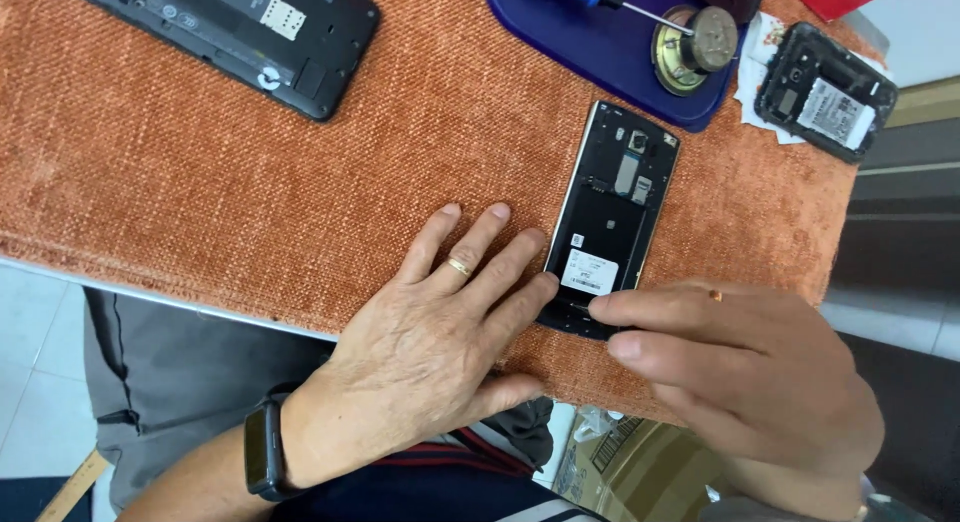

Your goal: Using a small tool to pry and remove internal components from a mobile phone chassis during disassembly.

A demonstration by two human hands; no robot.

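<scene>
Orange woven cloth is covering the desk [200, 182]. At frame centre an opened phone [612, 222] is lying back-up; the left hand [440, 332], fingers spread flat, is bracing its lower left edge, while the right hand [740, 372] is pressing extended fingertips [600, 307] onto its bottom end, grasping nothing.

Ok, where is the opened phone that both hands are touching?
In the head view, the opened phone lies on the orange cloth, right of centre, just below the blue tray, with the left hand and right hand at its lower end.
</scene>
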